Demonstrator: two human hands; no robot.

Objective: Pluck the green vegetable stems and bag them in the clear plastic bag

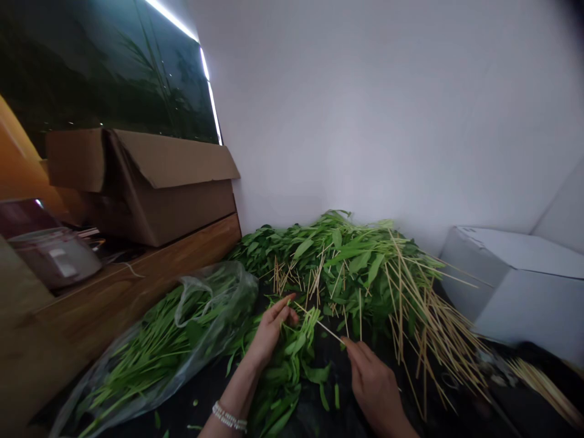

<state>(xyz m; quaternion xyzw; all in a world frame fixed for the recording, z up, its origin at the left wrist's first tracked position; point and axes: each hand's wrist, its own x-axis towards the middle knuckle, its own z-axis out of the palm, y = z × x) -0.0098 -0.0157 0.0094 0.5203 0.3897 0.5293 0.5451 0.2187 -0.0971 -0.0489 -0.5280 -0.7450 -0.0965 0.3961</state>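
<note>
Pinching the near end of a thin stick (pixel 331 333), our right hand (pixel 375 382) has its grip closed; the stick slants between our hands, green stems (pixel 311 320) bunched along it above loose leaves (pixel 283 389). Our left hand (pixel 274 322) half-curls beside the far end; we cannot tell what its grip holds.

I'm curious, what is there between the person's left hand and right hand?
In the head view, a thin stick runs from the right hand toward the left hand, with green stems bunched along it.
</note>
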